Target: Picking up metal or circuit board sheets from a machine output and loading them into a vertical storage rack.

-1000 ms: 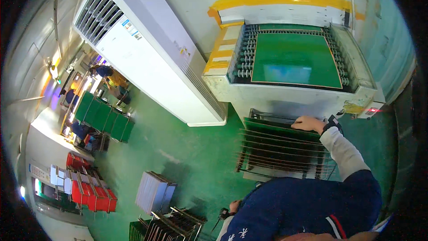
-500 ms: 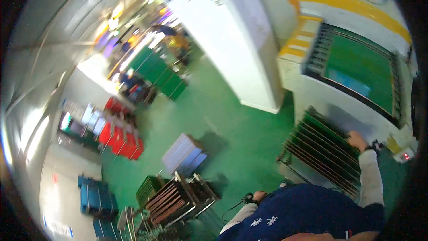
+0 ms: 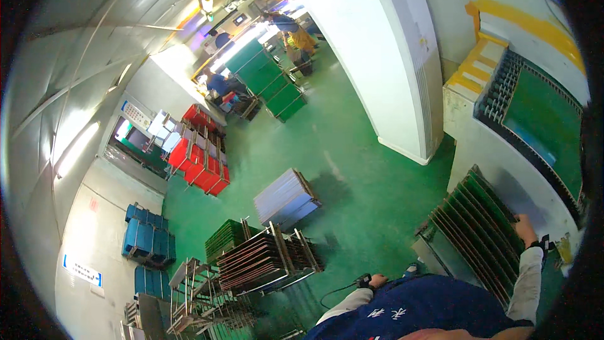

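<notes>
My right hand (image 3: 523, 230) is at the upper edge of a rack of green panels (image 3: 475, 230), its fingers bent over the edge nearest the white machine. The panels stand side by side, thin and flat like circuit boards, with brownish edges. My left hand (image 3: 377, 281) hangs low in front of my dark blue top, apart from the rack. Its fingers are too small to make out singly, and nothing shows in it. Both wrists wear a small black device.
A white machine (image 3: 497, 151) with a green panel (image 3: 544, 126) on top stands at right. A tall white air conditioner (image 3: 377, 56) rises behind. Another panel rack (image 3: 251, 264), a grey-white stack (image 3: 286, 198), red bins (image 3: 198, 160) and blue bins (image 3: 148, 239) stand leftward. People work far back.
The view has turned left, so the surroundings sit further right and look sharper. My right hand stays at the rack's edge, and my left hand still hangs low.
</notes>
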`<state>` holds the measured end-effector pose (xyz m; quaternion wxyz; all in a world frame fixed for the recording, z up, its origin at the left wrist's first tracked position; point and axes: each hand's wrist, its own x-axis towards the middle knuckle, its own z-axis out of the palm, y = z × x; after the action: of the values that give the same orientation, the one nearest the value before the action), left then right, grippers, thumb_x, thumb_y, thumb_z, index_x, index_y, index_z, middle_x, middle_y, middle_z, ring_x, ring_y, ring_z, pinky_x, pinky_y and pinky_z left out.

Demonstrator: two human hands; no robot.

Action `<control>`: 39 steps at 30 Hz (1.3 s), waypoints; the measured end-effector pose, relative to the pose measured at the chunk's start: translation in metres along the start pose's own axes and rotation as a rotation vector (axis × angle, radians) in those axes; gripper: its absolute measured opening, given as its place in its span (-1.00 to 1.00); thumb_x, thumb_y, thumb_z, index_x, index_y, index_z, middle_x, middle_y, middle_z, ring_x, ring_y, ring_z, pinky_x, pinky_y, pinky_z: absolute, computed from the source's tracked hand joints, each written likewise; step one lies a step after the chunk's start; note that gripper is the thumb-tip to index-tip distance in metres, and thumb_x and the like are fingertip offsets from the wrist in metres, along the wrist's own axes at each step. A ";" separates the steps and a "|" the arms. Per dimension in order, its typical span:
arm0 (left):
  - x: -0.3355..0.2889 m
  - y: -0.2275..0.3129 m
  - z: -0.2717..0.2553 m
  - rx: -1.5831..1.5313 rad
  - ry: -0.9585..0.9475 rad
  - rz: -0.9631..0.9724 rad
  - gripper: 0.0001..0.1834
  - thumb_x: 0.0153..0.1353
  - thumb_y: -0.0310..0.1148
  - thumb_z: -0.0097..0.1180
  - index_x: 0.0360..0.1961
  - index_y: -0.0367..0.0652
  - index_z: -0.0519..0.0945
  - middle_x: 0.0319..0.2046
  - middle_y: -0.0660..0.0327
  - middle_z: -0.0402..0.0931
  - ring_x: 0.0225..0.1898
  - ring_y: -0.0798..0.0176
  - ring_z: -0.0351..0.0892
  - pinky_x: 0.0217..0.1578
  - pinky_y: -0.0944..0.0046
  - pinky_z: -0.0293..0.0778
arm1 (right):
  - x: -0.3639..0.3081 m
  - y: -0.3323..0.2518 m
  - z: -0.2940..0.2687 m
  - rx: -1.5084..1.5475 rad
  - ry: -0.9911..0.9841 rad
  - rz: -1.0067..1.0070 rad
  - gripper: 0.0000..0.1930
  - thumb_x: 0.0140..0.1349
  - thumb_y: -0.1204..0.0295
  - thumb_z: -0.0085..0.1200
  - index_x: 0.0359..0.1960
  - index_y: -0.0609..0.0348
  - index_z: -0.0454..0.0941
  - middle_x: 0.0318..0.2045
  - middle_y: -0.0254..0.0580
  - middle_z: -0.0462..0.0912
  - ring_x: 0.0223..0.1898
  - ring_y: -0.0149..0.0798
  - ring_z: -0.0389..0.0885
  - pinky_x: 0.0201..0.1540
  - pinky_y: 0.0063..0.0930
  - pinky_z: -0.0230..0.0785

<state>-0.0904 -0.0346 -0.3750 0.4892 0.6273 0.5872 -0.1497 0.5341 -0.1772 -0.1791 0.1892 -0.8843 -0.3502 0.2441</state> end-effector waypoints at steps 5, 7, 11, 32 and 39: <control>0.002 0.008 -0.006 -0.089 -0.129 -0.085 -0.48 -0.02 0.00 0.09 -0.12 -0.15 0.58 -0.20 0.09 0.59 -0.15 0.07 0.55 -0.12 0.17 0.43 | 0.004 0.010 0.004 -0.013 0.053 0.023 -0.64 0.02 0.45 0.16 -0.11 0.28 0.47 -0.17 0.16 0.51 -0.14 0.08 0.48 -0.15 -0.18 0.32; -0.001 0.014 -0.007 -0.040 -0.085 -0.093 -0.45 -0.01 0.01 0.09 -0.06 -0.13 0.56 -0.17 0.06 0.58 -0.12 0.08 0.55 -0.10 0.19 0.43 | -0.016 -0.028 -0.015 -0.130 -0.060 0.029 -0.61 0.03 0.52 -0.10 -0.04 0.27 0.43 -0.01 0.24 0.43 0.05 0.20 0.36 0.09 -0.10 0.24; 0.007 0.004 -0.002 -0.019 -0.077 -0.042 -0.42 -0.02 0.04 0.10 -0.02 -0.11 0.54 -0.15 0.06 0.57 -0.10 0.08 0.55 -0.08 0.21 0.43 | -0.026 -0.045 -0.023 -0.123 -0.037 0.060 -0.61 0.01 0.52 -0.10 -0.06 0.29 0.43 -0.03 0.26 0.44 0.04 0.22 0.37 0.07 -0.09 0.24; -0.002 0.000 0.007 -0.045 -0.091 -0.068 -0.44 0.00 0.06 0.05 -0.11 -0.18 0.57 -0.19 0.11 0.58 -0.17 0.08 0.57 -0.16 0.19 0.46 | -0.019 -0.032 -0.014 -0.048 0.019 0.005 -0.64 -0.05 0.56 -0.02 -0.13 0.28 0.49 -0.10 0.21 0.50 -0.04 0.17 0.45 -0.01 -0.16 0.31; -0.002 -0.005 0.013 -0.076 -0.021 0.041 -0.57 0.02 -0.04 0.05 -0.30 -0.22 0.61 -0.36 0.13 0.62 -0.40 0.10 0.59 -0.34 0.17 0.47 | -0.022 -0.050 -0.018 -0.020 0.028 -0.036 -0.69 -0.04 0.53 0.03 -0.19 0.31 0.52 -0.13 0.21 0.51 -0.06 0.14 0.46 -0.01 -0.19 0.31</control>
<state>-0.0905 -0.0471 -0.3816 0.5216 0.6186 0.5744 -0.1239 0.5038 -0.1620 -0.1327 0.1895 -0.8830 -0.3659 0.2248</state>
